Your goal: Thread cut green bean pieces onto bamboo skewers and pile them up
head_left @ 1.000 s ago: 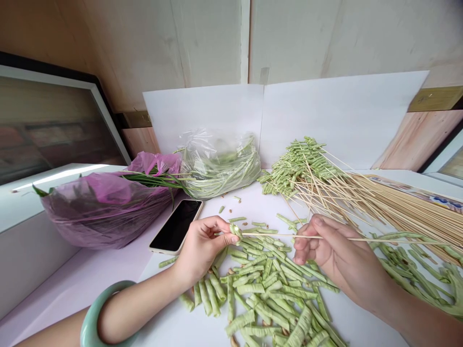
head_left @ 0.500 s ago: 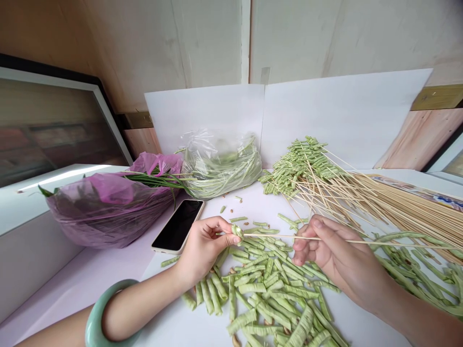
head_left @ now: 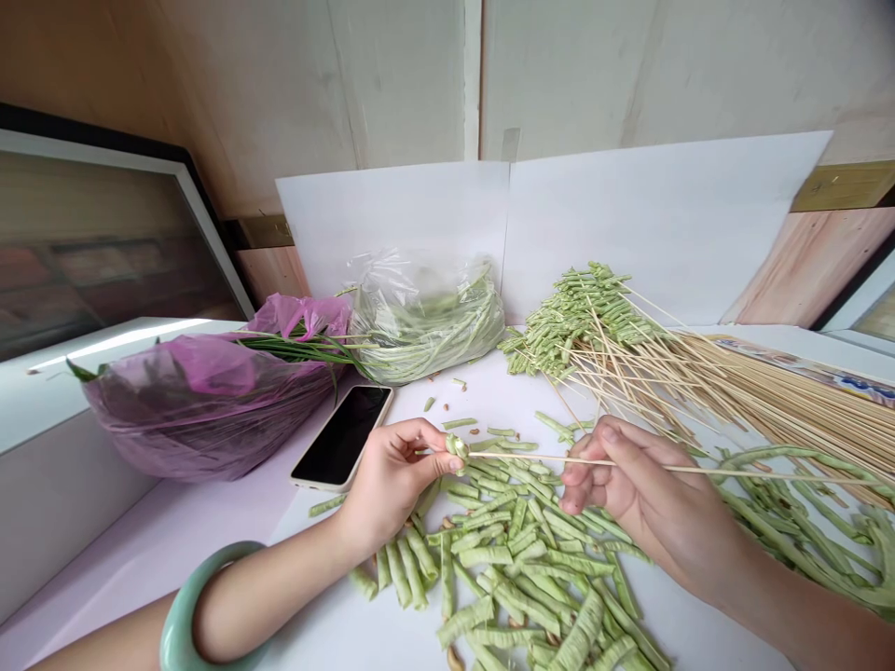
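Observation:
My left hand [head_left: 392, 480] pinches a curled piece of green long bean [head_left: 457, 447] between thumb and fingers. That piece sits on the tip of a thin bamboo skewer [head_left: 629, 463], whose shaft my right hand [head_left: 633, 494] grips. Cut bean pieces [head_left: 514, 550] lie scattered below both hands. A heap of long uncut beans [head_left: 797, 527] lies to the right of my right hand. A jade bangle [head_left: 187, 610] circles my left wrist.
Beyond my hands, a bundle of bean-threaded skewers [head_left: 573, 317] rests beside a stack of bare skewers [head_left: 776, 387]. A black phone [head_left: 341, 438], a clear bag of beans [head_left: 426, 321] and a purple bag [head_left: 202, 405] stand on the white table [head_left: 314, 522].
Both hands stay almost in place on the skewer and bean piece. The right hand has dropped slightly, and the view has shifted a little.

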Available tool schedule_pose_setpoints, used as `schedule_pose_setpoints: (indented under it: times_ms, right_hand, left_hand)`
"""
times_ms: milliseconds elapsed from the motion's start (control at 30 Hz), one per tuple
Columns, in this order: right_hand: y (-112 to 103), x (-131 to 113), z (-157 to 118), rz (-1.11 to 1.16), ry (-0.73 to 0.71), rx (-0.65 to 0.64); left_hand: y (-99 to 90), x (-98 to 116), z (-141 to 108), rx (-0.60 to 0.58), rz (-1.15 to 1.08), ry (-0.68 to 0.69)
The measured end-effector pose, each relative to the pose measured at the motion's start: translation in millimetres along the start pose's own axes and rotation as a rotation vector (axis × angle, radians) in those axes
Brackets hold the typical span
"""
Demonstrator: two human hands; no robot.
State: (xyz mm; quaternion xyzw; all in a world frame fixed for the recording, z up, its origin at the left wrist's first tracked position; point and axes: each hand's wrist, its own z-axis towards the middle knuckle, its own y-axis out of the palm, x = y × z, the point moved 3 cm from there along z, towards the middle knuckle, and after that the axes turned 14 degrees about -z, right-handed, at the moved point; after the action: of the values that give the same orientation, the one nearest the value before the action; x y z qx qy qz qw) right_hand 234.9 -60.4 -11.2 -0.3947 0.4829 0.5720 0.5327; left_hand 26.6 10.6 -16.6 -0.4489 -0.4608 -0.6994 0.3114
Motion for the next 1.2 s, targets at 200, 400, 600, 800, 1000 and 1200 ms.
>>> schedule_pose_setpoints:
  times_ms: [200, 400, 600, 800, 1000, 1200]
  right_hand:
    - [-2.7, 2.2, 1.4, 0.035, 0.075, 0.043]
    - [-11.4, 9.0, 9.5, 0.107, 0.207, 0.086]
    - [-15.6, 15.6, 10.4, 0.145, 0.254, 0.117]
    - [-11.6, 14.4, 7.7, 0.130, 0.242, 0.096]
    - [-5.6, 9.8, 0.9, 0.066, 0.163, 0.061]
    - [-3.2, 5.6, -2.8, 0.019, 0.056, 0.031]
  left_hand:
    - [-1.9, -0.1, -0.8, -0.005, 0.039, 0.022]
    - [2.5, 2.2, -3.2, -0.074, 0.044, 0.027]
    - [2.1, 3.2, -2.0, -0.016, 0.044, 0.047]
    - [-0.9, 1.0, -1.1, -0.037, 0.051, 0.068]
    - [-2.6, 1.1, -0.8, -0.014, 0.089, 0.064]
    - [-1.4, 0.7, 0.0, -0.020, 0.089, 0.032]
